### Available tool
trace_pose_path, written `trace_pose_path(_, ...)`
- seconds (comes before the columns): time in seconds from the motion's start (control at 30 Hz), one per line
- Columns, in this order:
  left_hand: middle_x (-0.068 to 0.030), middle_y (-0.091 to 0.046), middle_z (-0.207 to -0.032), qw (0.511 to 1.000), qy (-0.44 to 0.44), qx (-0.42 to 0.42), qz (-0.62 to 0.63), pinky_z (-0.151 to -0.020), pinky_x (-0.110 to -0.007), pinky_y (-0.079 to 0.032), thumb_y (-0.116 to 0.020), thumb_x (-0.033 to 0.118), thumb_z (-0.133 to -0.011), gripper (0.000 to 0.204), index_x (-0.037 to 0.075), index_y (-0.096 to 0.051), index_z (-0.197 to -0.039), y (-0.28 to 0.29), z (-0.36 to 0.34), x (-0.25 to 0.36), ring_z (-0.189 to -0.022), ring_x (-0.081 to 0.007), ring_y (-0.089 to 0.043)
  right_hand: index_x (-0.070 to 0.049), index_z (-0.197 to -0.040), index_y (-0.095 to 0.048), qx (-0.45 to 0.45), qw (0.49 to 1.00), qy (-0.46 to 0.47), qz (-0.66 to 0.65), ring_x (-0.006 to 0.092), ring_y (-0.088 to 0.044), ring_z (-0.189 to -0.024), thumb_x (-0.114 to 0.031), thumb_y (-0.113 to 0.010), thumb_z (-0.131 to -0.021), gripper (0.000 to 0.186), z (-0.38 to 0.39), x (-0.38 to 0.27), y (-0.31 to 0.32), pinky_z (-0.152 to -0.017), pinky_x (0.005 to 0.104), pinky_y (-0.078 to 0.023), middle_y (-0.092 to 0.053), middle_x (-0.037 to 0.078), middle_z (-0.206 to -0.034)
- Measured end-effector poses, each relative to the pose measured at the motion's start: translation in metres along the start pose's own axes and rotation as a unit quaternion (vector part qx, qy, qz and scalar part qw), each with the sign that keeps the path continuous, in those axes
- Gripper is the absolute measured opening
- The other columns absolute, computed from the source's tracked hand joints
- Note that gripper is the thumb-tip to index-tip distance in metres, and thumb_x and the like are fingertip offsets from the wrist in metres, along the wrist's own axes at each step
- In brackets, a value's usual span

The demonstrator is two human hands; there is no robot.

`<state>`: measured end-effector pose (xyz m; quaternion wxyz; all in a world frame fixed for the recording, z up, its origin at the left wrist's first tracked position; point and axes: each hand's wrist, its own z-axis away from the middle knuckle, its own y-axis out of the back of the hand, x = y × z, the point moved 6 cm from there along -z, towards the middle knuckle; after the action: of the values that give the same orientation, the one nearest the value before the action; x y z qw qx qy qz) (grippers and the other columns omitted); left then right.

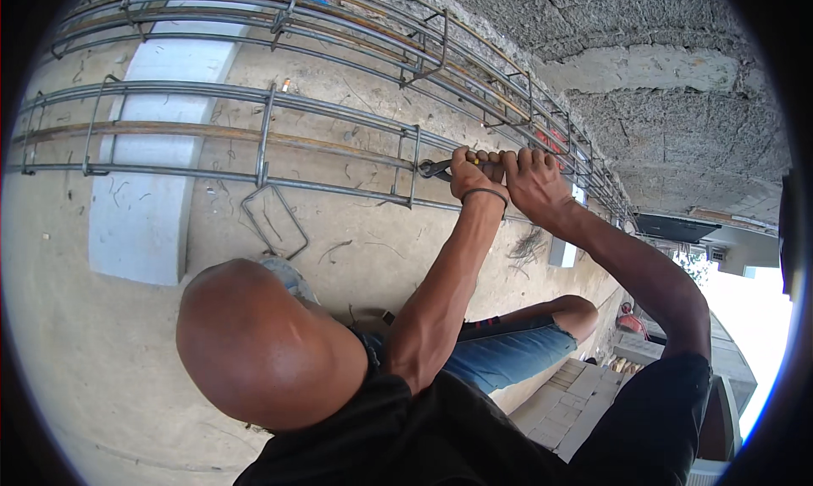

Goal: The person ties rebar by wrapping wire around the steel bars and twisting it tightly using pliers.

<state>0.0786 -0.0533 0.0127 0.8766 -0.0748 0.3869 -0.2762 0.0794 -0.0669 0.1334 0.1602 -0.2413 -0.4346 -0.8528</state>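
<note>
**Pliers at the stirrup: a tie being worked on the rebar cage**

Both hands are up at the long grey steel rebar cage (254, 135) and close together. The left hand (476, 174), a dark band on its wrist, is curled tight round the handles of a pair of dark metal pliers (436, 169); the fingers (464, 156) are wrapped fully, no gap showing. The right hand (533, 181) sits just beside it, touching, fingers (532, 157) folded over the same handle end, so it's a two-handed squeeze.

The plier nose pokes out past the left knuckles and meets the cage just beside an upright bent-steel stirrup (413, 166), where that loop crosses the lower long bar. Whether a strand of wire lies in the nose is too small to tell.

My read: this is the twisting or nipping step at one crossing. The next move calls for a firm turn of the wrists with the nose kept hard against the joint, and no slipping off the bar.

A loose square stirrup (275, 219) lies on the concrete floor (102, 350), well beyond the fingertips.
</note>
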Motion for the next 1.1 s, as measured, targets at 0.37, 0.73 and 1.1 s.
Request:
trace_pose_path(0.37,0.0001,-0.043,-0.057,0.976,0.054,-0.096,-0.187,-0.058,-0.036,-0.051,-0.059,0.021,-0.077,0.028,0.014,-0.038,-0.06,0.025,0.031,0.024,-0.052,-0.0164,-0.049,0.002,-0.087,-0.057,-0.518,0.32,-0.173,-0.774,0.0174,-0.058,-0.064,-0.023,-0.061,-0.086,0.025,0.046,-0.043,-0.063,-0.06,0.0362,-0.05,-0.061,0.012,-0.077)
trace_pose_path(0.73,-0.0113,-0.059,-0.106,0.983,-0.047,-0.171,-0.051,-0.088,-0.045,-0.043,-0.064,0.023,-0.078,0.028,0.007,-0.057,-0.1,-0.009,-0.001,0.019,-0.103,-0.0276,-0.056,0.002,-0.097,-0.054,-0.148,0.982,-0.032,-0.11,0.0342,-0.063,-0.086,-0.013,-0.056,-0.079,0.024,-0.045,0.031,-0.025,-0.076,0.0443,-0.051,-0.062,0.022,-0.085)
trace_pose_path(1.1,-0.0007,-0.044,-0.054,0.992,0.024,-0.084,-0.092,-0.06,-0.036,-0.05,-0.057,0.017,-0.079,0.029,0.014,-0.035,-0.059,0.008,0.006,0.016,-0.053,-0.0195,-0.052,0.004,-0.104,-0.054,-0.418,0.856,-0.023,-0.304,0.0299,-0.062,-0.085,-0.01,-0.064,-0.077,0.032,-0.006,0.009,0.005,-0.073,0.0435,-0.05,-0.061,0.02,-0.095)
